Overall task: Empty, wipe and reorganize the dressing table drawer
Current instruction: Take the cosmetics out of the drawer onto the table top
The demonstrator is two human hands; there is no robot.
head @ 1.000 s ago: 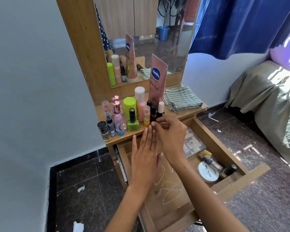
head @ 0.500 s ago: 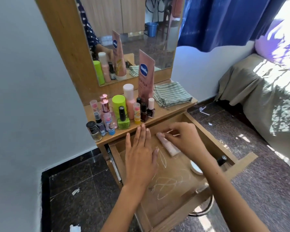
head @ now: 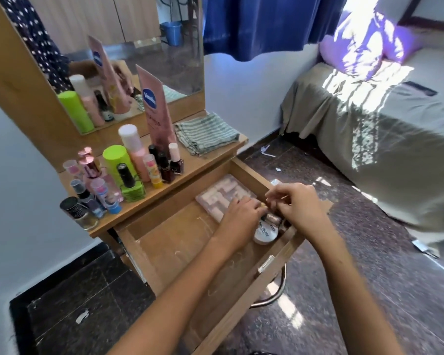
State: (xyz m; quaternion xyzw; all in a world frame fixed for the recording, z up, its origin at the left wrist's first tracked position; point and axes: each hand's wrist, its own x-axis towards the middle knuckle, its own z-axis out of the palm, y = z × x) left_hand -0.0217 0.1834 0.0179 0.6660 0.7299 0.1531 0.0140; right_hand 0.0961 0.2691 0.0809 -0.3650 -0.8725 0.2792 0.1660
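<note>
The wooden drawer (head: 164,252) of the dressing table stands pulled out, its floor bare and scratched on the left. At its right end lie a clear plastic box (head: 215,196) of pale pieces, a white round nail polish remover jar (head: 265,233) and small bottles (head: 273,218). My left hand (head: 244,212) reaches into that corner, its fingers curled around a small gold-capped bottle (head: 263,205). My right hand (head: 301,204) hovers just beside it over the same pile, fingers curled and pinching a thin pale stick (head: 283,198).
The tabletop (head: 190,172) carries several nail polish bottles, a green-capped can (head: 117,155), a pink Vaseline tube (head: 154,108) and a folded striped cloth (head: 207,133) below the mirror. A chrome stool ring (head: 274,295) sits under the drawer. A bed (head: 382,149) stands to the right.
Both hands moved from the drawer's left and middle to its right end. My left hand, flat on the drawer floor before, now curls over the small items there.
</note>
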